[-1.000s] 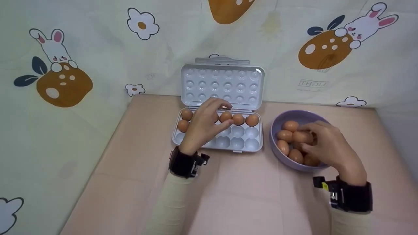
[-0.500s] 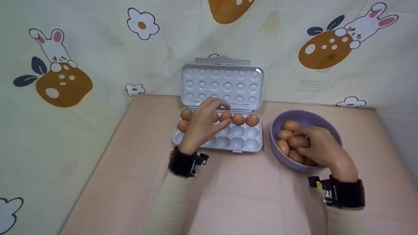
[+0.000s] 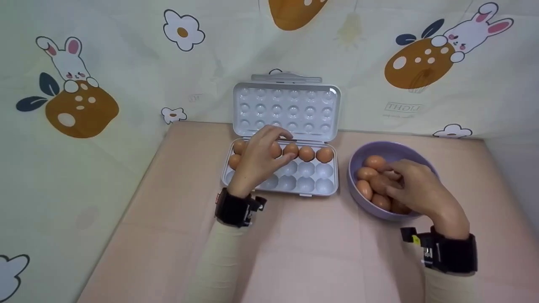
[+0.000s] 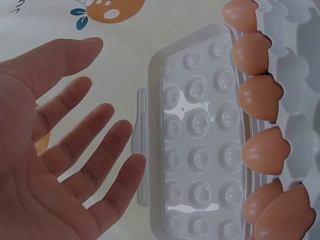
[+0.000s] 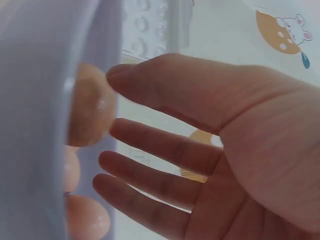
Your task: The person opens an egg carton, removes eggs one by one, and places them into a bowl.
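Observation:
My left hand (image 3: pixel 259 162) hovers over the left part of an egg tray (image 3: pixel 281 192), fingers loosely bent, thumb apart, nothing held; its palm and spread fingers show in the left wrist view. Brown eggs (image 3: pixel 306 153) line the tray's back row, and another egg (image 3: pixel 234 161) sits at the left of the middle row. My right hand (image 3: pixel 421 187) reaches into a purple bowl (image 3: pixel 358 200) of brown eggs. Its thumb and index fingertips are at one egg (image 5: pixel 92 107), without a visible grip around it. The hand hides some of the bowl's eggs.
The tray's dimpled lid (image 3: pixel 286 109) stands raised behind it, near a patterned cloth backdrop (image 3: pixel 202 75). The bowl is to the right of the tray on a pinkish tabletop (image 3: pixel 311 248). Black camera bands (image 3: pixel 454 254) are on both wrists.
In the bowl, my right hand moved left with an egg between its fingertips, then back slightly right, leaving that egg farther left. My left hand stayed nearly still.

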### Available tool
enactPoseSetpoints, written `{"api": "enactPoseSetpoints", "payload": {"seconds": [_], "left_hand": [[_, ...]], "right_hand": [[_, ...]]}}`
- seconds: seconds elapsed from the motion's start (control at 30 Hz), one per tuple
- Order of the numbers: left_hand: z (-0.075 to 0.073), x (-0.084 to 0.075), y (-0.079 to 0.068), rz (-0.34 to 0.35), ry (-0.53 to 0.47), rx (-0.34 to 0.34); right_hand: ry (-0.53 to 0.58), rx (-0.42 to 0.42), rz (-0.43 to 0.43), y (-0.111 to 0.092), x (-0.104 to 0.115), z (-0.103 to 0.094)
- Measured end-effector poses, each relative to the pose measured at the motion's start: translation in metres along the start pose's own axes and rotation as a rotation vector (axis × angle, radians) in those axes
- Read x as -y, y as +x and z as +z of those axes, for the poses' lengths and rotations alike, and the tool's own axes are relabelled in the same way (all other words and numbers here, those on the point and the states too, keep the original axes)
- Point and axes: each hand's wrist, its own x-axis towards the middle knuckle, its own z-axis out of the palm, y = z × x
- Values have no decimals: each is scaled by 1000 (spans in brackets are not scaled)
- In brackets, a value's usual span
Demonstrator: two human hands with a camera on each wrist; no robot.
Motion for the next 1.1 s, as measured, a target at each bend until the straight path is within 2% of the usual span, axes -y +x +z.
{"api": "enactPoseSetpoints", "payload": {"seconds": [0.13, 0.23, 0.4, 0.6, 0.8, 1.1], "left_hand": [[-1, 6, -1, -55, 21, 20], [-3, 11, -3, -106, 95, 27], [-6, 23, -6, -108, 218, 0], [-8, 33, -9, -147, 239, 8], [-9, 38, -10, -242, 253, 38], [-6, 45, -12, -327, 271, 68]], "right_hand": [[-24, -75, -70, 0, 8, 0], [-16, -117, -106, 0, 14, 0], [18, -137, -112, 0, 25, -2], [24, -147, -135, 2, 36, 3], [32, -164, -199, 7, 47, 12], [45, -122, -192, 11, 64, 26]]}}
